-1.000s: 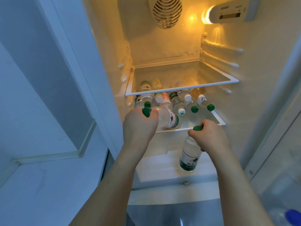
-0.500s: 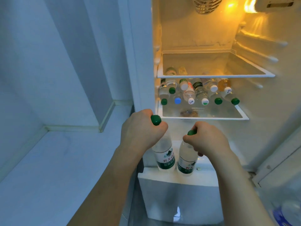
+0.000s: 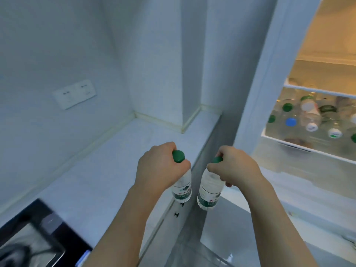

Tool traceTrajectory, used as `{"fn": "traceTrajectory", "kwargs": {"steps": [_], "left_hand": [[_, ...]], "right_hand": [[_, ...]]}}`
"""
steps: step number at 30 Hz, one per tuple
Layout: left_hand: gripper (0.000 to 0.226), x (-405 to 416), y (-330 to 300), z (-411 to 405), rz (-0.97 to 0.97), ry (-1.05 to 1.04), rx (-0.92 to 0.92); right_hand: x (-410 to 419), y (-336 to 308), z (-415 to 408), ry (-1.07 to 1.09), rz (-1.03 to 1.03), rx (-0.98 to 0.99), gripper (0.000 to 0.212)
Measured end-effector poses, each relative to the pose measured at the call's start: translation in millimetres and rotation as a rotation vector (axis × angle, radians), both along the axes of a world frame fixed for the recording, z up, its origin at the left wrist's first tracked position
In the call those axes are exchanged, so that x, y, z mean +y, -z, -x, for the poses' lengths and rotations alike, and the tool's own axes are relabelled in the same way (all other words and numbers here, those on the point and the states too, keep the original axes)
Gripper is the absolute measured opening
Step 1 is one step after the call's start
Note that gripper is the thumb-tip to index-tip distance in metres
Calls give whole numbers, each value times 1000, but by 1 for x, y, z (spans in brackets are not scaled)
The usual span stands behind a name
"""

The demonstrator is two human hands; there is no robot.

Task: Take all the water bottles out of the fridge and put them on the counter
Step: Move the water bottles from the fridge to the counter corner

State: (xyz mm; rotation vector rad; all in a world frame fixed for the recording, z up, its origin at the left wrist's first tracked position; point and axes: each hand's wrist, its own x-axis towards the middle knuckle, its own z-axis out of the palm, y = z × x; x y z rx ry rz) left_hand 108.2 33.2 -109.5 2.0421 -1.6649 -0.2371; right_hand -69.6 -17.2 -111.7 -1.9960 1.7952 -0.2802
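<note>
You're gripping one bottle (image 3: 182,186) by the neck in your left hand (image 3: 159,170) and another bottle (image 3: 210,189) in your right hand (image 3: 236,168), both hanging near the counter (image 3: 100,170) edge, probably full, heavy and slick.

The counter (image 3: 119,170) lies to the left, the open fridge (image 3: 273,74) to the right. The left hand (image 3: 159,170) holds one bottle (image 3: 183,187) above the counter's right edge; the right hand (image 3: 237,168) holds another bottle (image 3: 210,189) just beside it, over the gap. More bottles (image 3: 312,120) lie on the fridge shelf (image 3: 308,147). A wall socket (image 3: 75,94) sits behind the counter.
</note>
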Motion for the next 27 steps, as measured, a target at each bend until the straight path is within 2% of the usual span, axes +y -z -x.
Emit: {"fn": "traceTrajectory", "kwargs": {"steps": [4, 10, 18, 27], "left_hand": [[23, 44, 4, -31, -23, -235, -9], [23, 118, 13, -67, -100, -491, -55], [19, 247, 4, -107, -93, -761, -67], [20, 409, 6, -139, -87, -966, -52]], "right_hand": [[5, -5, -46, -265, 13, 24, 18], [38, 4, -104, -517, -18, -22, 19], [133, -7, -192, -891, -26, 11, 16], [269, -11, -260, -1084, 65, 8, 18]]}}
